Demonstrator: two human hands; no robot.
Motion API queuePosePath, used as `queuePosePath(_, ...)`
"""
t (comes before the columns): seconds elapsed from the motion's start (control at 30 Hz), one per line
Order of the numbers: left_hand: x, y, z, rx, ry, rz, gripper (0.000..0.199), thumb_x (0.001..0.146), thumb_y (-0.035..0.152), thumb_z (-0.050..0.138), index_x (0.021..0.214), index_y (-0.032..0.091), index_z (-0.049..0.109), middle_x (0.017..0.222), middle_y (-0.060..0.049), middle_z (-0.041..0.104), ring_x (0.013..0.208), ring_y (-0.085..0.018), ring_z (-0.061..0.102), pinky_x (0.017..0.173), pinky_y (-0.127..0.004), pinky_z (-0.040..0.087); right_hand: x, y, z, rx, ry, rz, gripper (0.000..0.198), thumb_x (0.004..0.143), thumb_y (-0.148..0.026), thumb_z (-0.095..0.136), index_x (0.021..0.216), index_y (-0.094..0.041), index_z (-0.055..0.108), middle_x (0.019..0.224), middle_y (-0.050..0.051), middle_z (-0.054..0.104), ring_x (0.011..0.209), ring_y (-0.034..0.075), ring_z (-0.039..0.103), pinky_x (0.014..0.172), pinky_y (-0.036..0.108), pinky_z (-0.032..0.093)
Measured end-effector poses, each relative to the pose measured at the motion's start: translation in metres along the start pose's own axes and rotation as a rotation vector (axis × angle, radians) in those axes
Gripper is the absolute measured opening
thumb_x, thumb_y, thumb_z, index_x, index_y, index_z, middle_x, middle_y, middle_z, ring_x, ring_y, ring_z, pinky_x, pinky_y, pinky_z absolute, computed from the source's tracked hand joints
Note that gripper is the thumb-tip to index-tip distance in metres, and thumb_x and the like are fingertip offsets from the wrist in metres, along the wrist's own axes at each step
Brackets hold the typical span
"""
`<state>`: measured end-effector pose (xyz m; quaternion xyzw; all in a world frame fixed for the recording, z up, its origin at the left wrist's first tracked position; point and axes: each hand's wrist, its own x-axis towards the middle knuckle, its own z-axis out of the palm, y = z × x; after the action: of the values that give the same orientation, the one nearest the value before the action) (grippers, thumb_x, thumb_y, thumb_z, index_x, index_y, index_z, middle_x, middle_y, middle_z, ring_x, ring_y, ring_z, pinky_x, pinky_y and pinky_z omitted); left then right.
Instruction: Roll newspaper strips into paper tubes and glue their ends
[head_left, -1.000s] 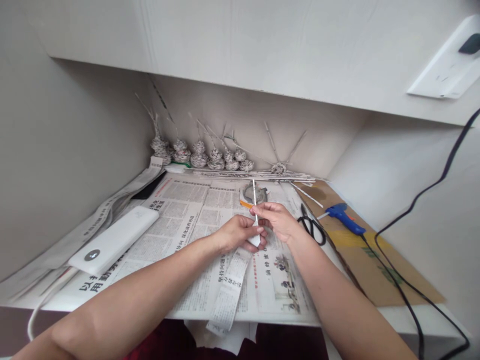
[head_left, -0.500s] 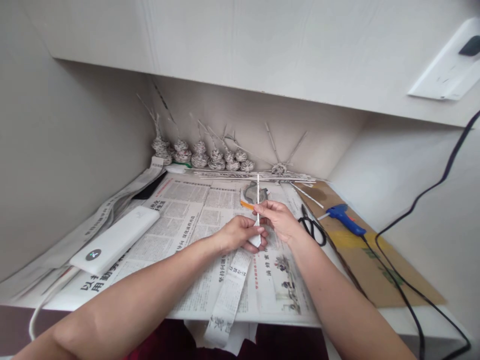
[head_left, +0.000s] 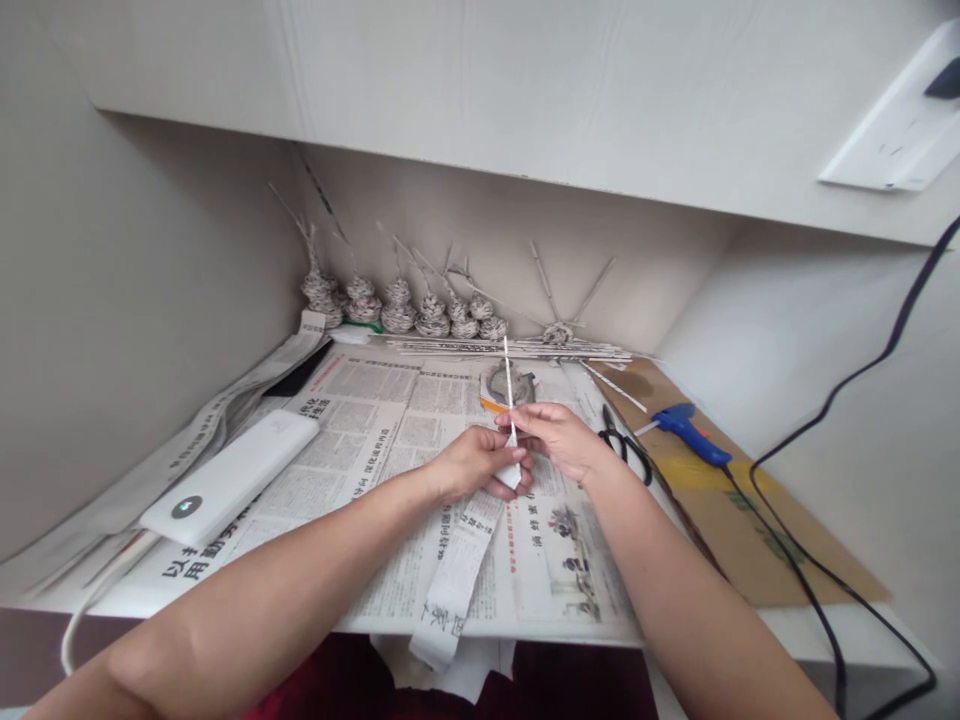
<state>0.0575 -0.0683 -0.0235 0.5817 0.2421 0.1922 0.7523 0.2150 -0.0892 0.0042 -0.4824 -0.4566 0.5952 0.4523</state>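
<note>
A newspaper strip (head_left: 459, 580) hangs from my hands toward the table's front edge, its upper end wound around a thin stick (head_left: 509, 375) that points up and away. My left hand (head_left: 480, 462) pinches the strip where it folds around the stick. Just to the right, my right hand (head_left: 551, 435) grips the stick between thumb and fingers. Some fingertips are hidden behind the paper. Beyond the hands lies a grey lump (head_left: 517, 384) on a small orange-edged piece. Spread newspaper (head_left: 375, 420) covers the table beneath.
Woven paper gourds (head_left: 397, 308) and a bundle of rolled paper sticks (head_left: 510, 348) sit along the back. At left are a white power bank (head_left: 232, 475) and newspaper strips (head_left: 195, 435). Black scissors (head_left: 626, 450), a blue glue gun (head_left: 690, 432) and cardboard (head_left: 757, 520) lie right, with a black cord (head_left: 832, 400).
The stick's far tip has swung left and now leans slightly. Both hands stay in nearly the same place, keeping hold of the paper and stick.
</note>
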Motion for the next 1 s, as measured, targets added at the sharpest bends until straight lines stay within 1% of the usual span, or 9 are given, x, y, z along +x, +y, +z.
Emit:
queuePosePath(0.17, -0.001, 0.001, 0.001, 0.000, 0.005, -0.009, 0.042, 0.075, 0.048, 0.066, 0.088, 0.009, 0.065, 0.078, -0.010, 0.067, 0.074, -0.019, 0.066, 0.066, -0.032, 0.054, 0.000, 0.000, 0.002, 0.031, 0.144, -0.057, 0.029, 0.065, -0.039, 0.077, 0.074, -0.017, 0.061, 0.063, -0.001, 0.060, 0.042, 0.008, 0.051, 0.032, 0.018, 0.039)
queuePosePath(0.3, -0.001, 0.003, 0.002, -0.010, 0.004, -0.005, 0.042, 0.076, 0.048, 0.064, 0.088, 0.008, 0.064, 0.076, -0.011, 0.066, 0.073, -0.019, 0.066, 0.066, -0.031, 0.053, -0.003, -0.001, 0.003, -0.007, -0.029, 0.000, 0.031, 0.070, -0.042, 0.072, 0.084, -0.016, 0.063, 0.062, 0.000, 0.061, 0.038, 0.011, 0.052, 0.032, 0.023, 0.043)
queuePosePath(0.4, -0.001, 0.004, 0.003, -0.009, 0.018, -0.010, 0.042, 0.075, 0.048, 0.065, 0.088, 0.007, 0.064, 0.077, -0.011, 0.066, 0.073, -0.018, 0.066, 0.064, -0.029, 0.053, -0.002, 0.000, 0.002, -0.006, 0.040, -0.018, 0.030, 0.067, -0.040, 0.075, 0.077, -0.017, 0.059, 0.053, -0.003, 0.056, 0.034, 0.011, 0.050, 0.030, 0.023, 0.041)
queuePosePath(0.47, -0.002, 0.005, 0.004, -0.012, 0.018, -0.014, 0.043, 0.074, 0.048, 0.066, 0.089, 0.008, 0.064, 0.077, -0.011, 0.066, 0.072, -0.018, 0.066, 0.062, -0.029, 0.052, -0.002, 0.000, 0.001, 0.003, 0.094, -0.044, 0.030, 0.067, -0.041, 0.075, 0.075, -0.017, 0.058, 0.059, -0.002, 0.059, 0.036, 0.010, 0.051, 0.030, 0.022, 0.040)
queuePosePath(0.6, -0.003, 0.006, 0.004, -0.016, 0.012, -0.011, 0.043, 0.074, 0.049, 0.065, 0.088, 0.008, 0.063, 0.076, -0.010, 0.066, 0.072, -0.018, 0.066, 0.063, -0.029, 0.053, -0.001, -0.001, -0.001, -0.051, -0.034, -0.011, 0.035, 0.070, -0.045, 0.071, 0.087, -0.015, 0.063, 0.064, 0.000, 0.062, 0.038, 0.011, 0.052, 0.034, 0.024, 0.042)
queuePosePath(0.7, -0.003, 0.005, 0.004, -0.004, 0.007, -0.017, 0.043, 0.074, 0.049, 0.066, 0.088, 0.008, 0.064, 0.077, -0.010, 0.066, 0.073, -0.018, 0.066, 0.063, -0.028, 0.053, 0.000, -0.002, 0.001, -0.026, 0.094, -0.057, 0.033, 0.063, -0.043, 0.077, 0.071, -0.016, 0.059, 0.056, -0.003, 0.056, 0.040, 0.008, 0.049, 0.038, 0.021, 0.039)
queuePosePath(0.77, -0.003, 0.005, 0.004, 0.009, 0.003, -0.016, 0.043, 0.073, 0.049, 0.066, 0.087, 0.008, 0.065, 0.077, -0.009, 0.066, 0.072, -0.018, 0.066, 0.062, -0.028, 0.052, 0.001, -0.001, 0.002, 0.002, 0.186, -0.102, 0.036, 0.060, -0.043, 0.079, 0.064, -0.016, 0.055, 0.062, -0.001, 0.059, 0.046, 0.008, 0.051, 0.044, 0.021, 0.040)
queuePosePath(0.9, -0.001, 0.005, 0.002, 0.000, 0.018, 0.007, 0.043, 0.074, 0.049, 0.065, 0.088, 0.009, 0.065, 0.076, -0.009, 0.066, 0.072, -0.018, 0.066, 0.062, -0.028, 0.053, 0.008, 0.004, -0.004, -0.036, 0.204, -0.184, 0.041, 0.070, -0.058, 0.065, 0.076, -0.017, 0.065, 0.080, 0.005, 0.066, 0.066, 0.014, 0.059, 0.056, 0.024, 0.044)
queuePosePath(1.0, 0.000, 0.005, 0.001, -0.033, 0.043, 0.018, 0.044, 0.074, 0.049, 0.065, 0.089, 0.008, 0.065, 0.078, -0.009, 0.066, 0.071, -0.017, 0.066, 0.062, -0.029, 0.053, 0.015, 0.010, -0.016, -0.259, 0.377, -0.258, 0.043, 0.078, -0.058, 0.054, 0.085, -0.017, 0.068, 0.089, 0.007, 0.068, 0.077, 0.018, 0.061, 0.061, 0.027, 0.046)
